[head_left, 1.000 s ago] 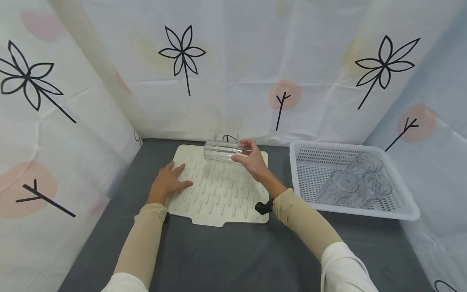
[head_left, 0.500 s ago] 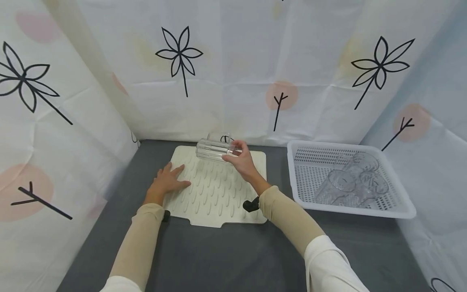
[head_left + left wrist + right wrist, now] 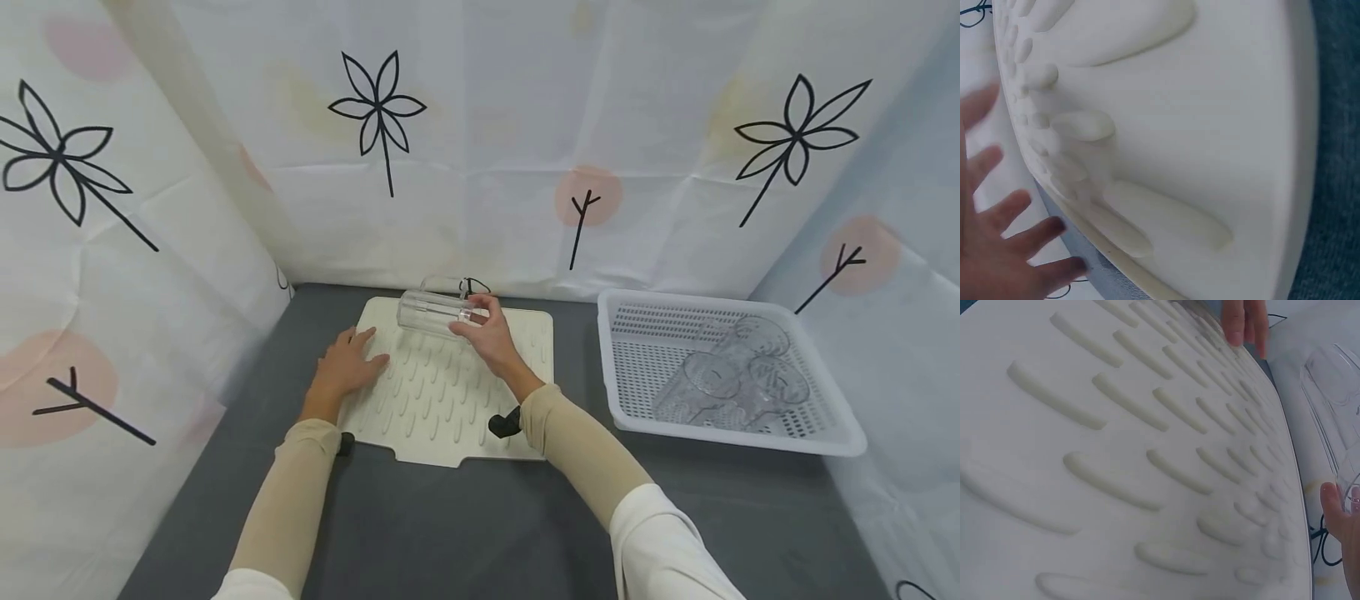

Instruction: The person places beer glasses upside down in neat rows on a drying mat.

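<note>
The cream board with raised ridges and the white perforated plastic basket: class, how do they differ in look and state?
The cream ridged board is flat; the white perforated basket has raised walls. The board bears ridges, the basket holes. The basket holds clear vessels; near the board's far edge, the right hand holds a clear mug. Both rest on the grey table.

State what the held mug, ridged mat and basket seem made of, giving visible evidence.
Held mug: glossy glass or clear plastic; it is see-through with highlights, which fit either.
Ridged mat: matte cream silicone or plastic, by its soft shading and moulded-looking ridges.
Basket: probably smooth white plastic, from its regular holes and rounded rim.
</note>
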### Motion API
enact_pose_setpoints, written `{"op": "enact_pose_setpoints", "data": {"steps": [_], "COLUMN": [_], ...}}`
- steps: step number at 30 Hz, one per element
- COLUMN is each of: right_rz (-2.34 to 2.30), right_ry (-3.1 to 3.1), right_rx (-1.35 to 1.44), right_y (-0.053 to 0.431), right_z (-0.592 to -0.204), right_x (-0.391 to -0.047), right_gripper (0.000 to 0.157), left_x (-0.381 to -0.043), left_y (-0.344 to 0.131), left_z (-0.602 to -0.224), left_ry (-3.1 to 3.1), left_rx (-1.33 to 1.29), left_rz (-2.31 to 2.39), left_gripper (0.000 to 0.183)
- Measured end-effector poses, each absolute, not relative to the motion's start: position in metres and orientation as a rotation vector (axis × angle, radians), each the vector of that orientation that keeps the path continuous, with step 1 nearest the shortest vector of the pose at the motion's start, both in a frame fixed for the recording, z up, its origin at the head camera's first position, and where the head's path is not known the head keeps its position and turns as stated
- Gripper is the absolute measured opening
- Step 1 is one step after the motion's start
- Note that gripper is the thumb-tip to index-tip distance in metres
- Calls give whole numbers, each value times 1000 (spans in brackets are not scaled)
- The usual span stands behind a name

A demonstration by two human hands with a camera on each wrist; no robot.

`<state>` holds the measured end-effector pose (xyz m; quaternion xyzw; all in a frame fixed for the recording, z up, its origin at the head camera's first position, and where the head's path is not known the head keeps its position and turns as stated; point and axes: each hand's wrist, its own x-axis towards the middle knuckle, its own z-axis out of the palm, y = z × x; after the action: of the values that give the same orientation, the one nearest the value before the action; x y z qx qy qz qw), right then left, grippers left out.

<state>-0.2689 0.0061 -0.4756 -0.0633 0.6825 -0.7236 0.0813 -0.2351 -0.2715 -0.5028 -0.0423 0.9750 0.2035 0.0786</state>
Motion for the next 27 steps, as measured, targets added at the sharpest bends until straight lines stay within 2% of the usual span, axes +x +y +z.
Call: {"op": "enact_pose_setpoints", "data": {"steps": [4,8,18,27], "right_rz": [-2139,-2147,-2136,-2166], "right_ry": [2070,2064,1969,1983], "right_rx": [-178,-188,-240,-258], "right_y": [4,1,-2,-8], "right_z": [-480,-482,-448,-469], "right_x": [-268,-267,-251,-261], "right_gripper": [59,58,64,65], "left_x": [-235,-239,-251,-254], "left_y": [-270,-267,-246,-231], "left_z": [-499,-489,-456,-463], "left_ry": [3069,3137,3055,2966], "left_rx": [-178,-148,97,169], "left_rz": [756,913,1132,1163], "left_gripper": [65,67,69,71]}}
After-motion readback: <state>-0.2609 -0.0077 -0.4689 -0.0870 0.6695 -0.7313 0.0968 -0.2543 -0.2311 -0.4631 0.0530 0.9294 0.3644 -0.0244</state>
